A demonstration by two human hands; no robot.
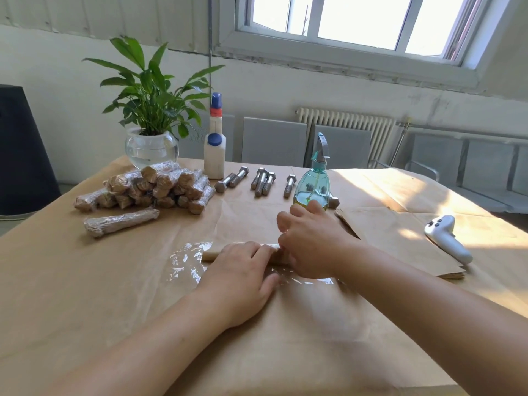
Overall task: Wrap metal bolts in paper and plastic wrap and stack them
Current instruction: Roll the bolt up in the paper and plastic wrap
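Left hand (243,278) lies flat, fingers straight, pressing the paper-wrapped bolt (213,250) onto plastic wrap (183,264); right hand (308,241) fingers curl, gripping its end.

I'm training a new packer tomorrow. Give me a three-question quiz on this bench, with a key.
1. True or false: the paper-wrapped bolt under the hands lies on a sheet of plastic wrap.
2. What lies alone just in front of the stack of wrapped bolts?
   A. a bare bolt
   B. a single wrapped bolt
   C. the spray bottle
3. Fill in: the bare bolts lie between the white glue bottle and the ____ bottle.

Key
1. True; the left hand and right hand both rest on it.
2. B, the single wrapped bolt.
3. Spray; the spray bottle.
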